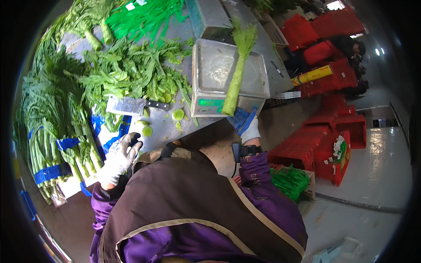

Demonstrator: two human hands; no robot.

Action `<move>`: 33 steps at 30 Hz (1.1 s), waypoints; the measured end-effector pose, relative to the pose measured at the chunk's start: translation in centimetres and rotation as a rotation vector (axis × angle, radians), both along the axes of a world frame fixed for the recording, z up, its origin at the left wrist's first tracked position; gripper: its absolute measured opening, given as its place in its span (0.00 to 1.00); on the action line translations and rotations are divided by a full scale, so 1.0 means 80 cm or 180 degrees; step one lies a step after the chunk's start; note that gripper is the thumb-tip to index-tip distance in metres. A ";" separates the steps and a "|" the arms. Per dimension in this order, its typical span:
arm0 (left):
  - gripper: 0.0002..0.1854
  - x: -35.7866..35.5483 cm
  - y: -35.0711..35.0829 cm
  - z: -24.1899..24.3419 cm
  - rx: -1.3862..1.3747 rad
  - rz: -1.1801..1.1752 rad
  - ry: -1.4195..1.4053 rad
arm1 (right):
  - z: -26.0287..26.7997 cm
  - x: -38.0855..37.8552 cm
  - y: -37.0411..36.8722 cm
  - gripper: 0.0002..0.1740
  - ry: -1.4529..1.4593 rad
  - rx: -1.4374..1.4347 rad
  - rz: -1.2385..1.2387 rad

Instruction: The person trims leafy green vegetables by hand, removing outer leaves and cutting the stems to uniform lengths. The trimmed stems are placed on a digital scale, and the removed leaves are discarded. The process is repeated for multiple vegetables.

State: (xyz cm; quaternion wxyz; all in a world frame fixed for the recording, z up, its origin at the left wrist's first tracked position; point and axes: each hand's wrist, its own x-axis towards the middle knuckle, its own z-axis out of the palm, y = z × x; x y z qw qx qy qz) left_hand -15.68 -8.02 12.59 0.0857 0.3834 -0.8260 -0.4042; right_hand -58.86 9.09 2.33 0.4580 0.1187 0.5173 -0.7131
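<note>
A peeled celtuce stem [235, 84] with leaves at its far end lies slantwise over the metal tray [215, 62] of a digital scale [210, 107]. Its cut end sticks out past the lit display panel. Just below that end is my right hand [245, 123], in a blue-and-white work glove, fingers spread and palm up; whether it touches the stem is unclear. My left hand [120, 156], in a white glove with dark fingertips, hovers by the table's near edge with loosely bent fingers and nothing visible in it. A cleaver [128, 106] rests beyond it among trimmings.
Celtuce bundles bound with blue tape [52, 172] lie at left. Loose leaves [131, 69], cut stem discs [178, 114] and green ties [148, 19] cover parts of the metal table [158, 126]. Red crates [299, 141] stand at right, near a basket of green ties [291, 182].
</note>
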 end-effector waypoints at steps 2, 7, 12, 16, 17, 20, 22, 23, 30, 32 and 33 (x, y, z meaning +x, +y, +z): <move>0.18 0.004 0.001 -0.001 -0.0012 0.0029 0.0054 | -0.009 -0.001 0.011 0.52 -0.0053 0.0068 0.0031; 0.17 0.014 0.005 -0.007 0.0078 0.0278 -0.0105 | -0.035 0.000 0.027 0.47 -0.0225 0.0208 0.0239; 0.16 0.021 0.010 -0.016 -0.0352 0.0198 -0.0131 | -0.032 -0.002 0.029 0.43 -0.0149 0.0178 0.0384; 0.16 0.030 0.011 -0.024 -0.0676 0.0186 -0.0171 | 0.016 0.015 0.010 0.38 -0.0281 -0.0373 0.0228; 0.16 0.035 0.012 -0.025 -0.1001 0.0171 -0.0158 | 0.030 0.027 -0.004 0.38 -0.0388 -0.0790 0.0446; 0.14 0.051 0.009 -0.026 -0.0840 0.0262 -0.0248 | 0.090 0.059 -0.058 0.32 -0.0553 -0.1628 0.1234; 0.15 0.062 0.005 -0.027 -0.0911 0.0355 -0.0272 | 0.125 0.083 -0.110 0.26 -0.0120 -0.1534 0.0742; 0.15 0.068 0.003 -0.027 -0.0883 0.0378 -0.0313 | 0.137 0.101 -0.135 0.24 0.0193 -0.1495 0.0654; 0.22 0.121 -0.011 -0.042 -0.0358 0.0993 -0.0393 | 0.127 0.229 -0.365 0.18 0.1288 -0.0728 0.2511; 0.21 0.139 -0.012 -0.050 -0.0279 0.1194 -0.0484 | 0.106 0.256 -0.458 0.16 0.1446 -0.0594 0.3188; 0.21 0.148 -0.013 -0.054 -0.0241 0.1273 -0.0498 | 0.092 0.271 -0.506 0.14 0.1595 -0.0608 0.3413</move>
